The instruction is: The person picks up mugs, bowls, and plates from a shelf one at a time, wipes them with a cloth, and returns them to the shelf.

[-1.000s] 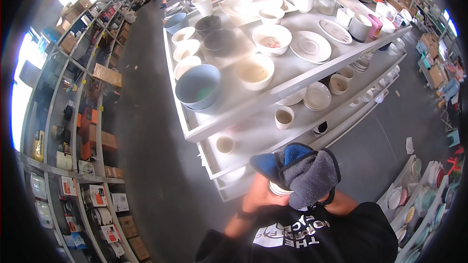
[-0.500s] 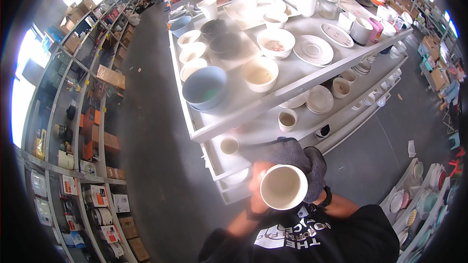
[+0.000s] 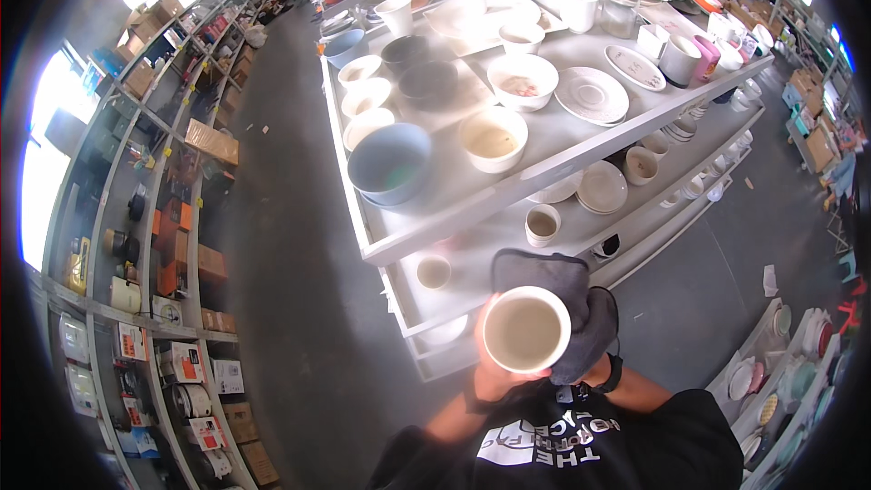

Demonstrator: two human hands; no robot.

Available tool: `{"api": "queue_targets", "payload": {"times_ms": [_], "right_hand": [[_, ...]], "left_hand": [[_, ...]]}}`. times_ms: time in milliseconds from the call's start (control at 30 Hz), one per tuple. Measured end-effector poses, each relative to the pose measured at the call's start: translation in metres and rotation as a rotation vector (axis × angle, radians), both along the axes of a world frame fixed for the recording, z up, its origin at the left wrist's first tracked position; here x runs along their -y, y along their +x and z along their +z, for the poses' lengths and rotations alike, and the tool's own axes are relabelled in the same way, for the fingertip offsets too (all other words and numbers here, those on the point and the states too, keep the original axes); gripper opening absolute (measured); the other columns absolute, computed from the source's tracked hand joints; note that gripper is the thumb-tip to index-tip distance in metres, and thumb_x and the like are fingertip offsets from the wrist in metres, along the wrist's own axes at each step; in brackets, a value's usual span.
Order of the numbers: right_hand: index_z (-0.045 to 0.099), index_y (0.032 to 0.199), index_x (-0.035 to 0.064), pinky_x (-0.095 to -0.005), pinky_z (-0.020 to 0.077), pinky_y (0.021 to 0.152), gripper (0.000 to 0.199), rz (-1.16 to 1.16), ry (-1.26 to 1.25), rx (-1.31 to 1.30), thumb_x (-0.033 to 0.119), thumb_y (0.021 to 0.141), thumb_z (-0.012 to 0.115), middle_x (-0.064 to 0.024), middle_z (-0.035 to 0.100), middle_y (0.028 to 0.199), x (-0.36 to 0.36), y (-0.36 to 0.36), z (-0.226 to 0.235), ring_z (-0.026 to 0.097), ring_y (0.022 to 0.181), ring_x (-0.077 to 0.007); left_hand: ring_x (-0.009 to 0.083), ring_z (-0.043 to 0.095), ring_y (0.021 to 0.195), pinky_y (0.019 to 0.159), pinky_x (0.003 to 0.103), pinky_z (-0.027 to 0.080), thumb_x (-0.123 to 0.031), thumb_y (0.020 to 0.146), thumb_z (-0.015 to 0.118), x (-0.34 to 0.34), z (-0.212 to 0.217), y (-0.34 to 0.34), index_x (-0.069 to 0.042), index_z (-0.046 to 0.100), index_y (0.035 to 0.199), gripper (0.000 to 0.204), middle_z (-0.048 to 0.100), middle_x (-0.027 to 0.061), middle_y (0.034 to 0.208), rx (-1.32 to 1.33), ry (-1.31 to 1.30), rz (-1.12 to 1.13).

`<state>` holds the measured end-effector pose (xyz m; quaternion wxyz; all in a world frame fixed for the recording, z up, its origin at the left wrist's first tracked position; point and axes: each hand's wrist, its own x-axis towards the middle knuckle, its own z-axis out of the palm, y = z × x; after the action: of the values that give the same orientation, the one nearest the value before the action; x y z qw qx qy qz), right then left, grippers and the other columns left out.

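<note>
Now, in the head view, the cup (image 3: 526, 328) faces mouth-up toward the camera, its pale inside fully open to sight. A second ago the grey cloth (image 3: 567, 308) was bunched over the top of it, with a blue patch showing, and the cup's mouth was hidden; half a second ago the cloth had already slid off and the rim appeared. Since then the cup has come a little nearer the chest and sits steadier, so the wiping of the inside looks finished for the moment and the cup is being looked over.

The left hand (image 3: 490, 372) is closed around the cup from below and the left side, fingers curled on its wall. The right hand (image 3: 590, 345) is almost wholly hidden under the cloth; it seems wrapped in it and pressed against the cup's right side, but how tightly its fingers close cannot be told.

Taking the cup as the landmark: just above it stands the white shelf rack (image 3: 381, 249), its lower tiers holding a small cup (image 3: 543, 223) and another small cup (image 3: 434, 270), both close by. Farther up, on the top tier, sit a blue bowl (image 3: 390, 163) and a cream bowl (image 3: 493, 138). Well to the left of the cup run long storage shelves (image 3: 154, 245) stacked with boxes.
</note>
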<state>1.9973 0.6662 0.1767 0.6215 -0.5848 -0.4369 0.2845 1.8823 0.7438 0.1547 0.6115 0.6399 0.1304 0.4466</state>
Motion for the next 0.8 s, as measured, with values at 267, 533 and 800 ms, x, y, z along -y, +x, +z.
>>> {"api": "queue_targets", "payload": {"times_ms": [267,533,800], "right_hand": [[0.052,0.112,0.0058,-0.0361,0.0356,0.093,0.036,-0.018,0.01,-0.001,0.022,0.081,0.061,-0.0061,0.056,0.109,-0.003,0.006,0.002,0.051,0.102,-0.0232],[0.051,0.114,0.005,-0.0355,0.036,0.093,0.037,-0.014,0.014,-0.001,0.021,0.082,0.06,-0.0066,0.056,0.111,-0.005,-0.001,0.003,0.051,0.103,-0.023],[0.05,0.115,0.0042,-0.035,0.0363,0.093,0.038,-0.016,0.024,-0.018,0.02,0.082,0.06,-0.0071,0.056,0.112,-0.003,-0.002,0.001,0.051,0.104,-0.0229]], "left_hand": [[0.0256,0.047,0.116,0.098,0.04,0.036,-0.058,0.066,0.074,-0.012,0.0,0.0,0.005,0.021,0.135,0.108,0.045,0.0161,0.125,-0.053,-0.163,-0.305],[0.0274,0.048,0.115,0.096,0.041,0.039,-0.051,0.064,0.079,0.009,0.003,-0.001,0.002,0.016,0.138,0.111,0.044,0.0184,0.127,0.115,-0.487,-0.017],[0.03,0.051,0.111,0.091,0.042,0.043,-0.041,0.067,0.08,0.003,-0.014,-0.005,-0.002,0.016,0.14,0.105,0.046,0.0204,0.126,0.032,-0.582,-0.132]]}}
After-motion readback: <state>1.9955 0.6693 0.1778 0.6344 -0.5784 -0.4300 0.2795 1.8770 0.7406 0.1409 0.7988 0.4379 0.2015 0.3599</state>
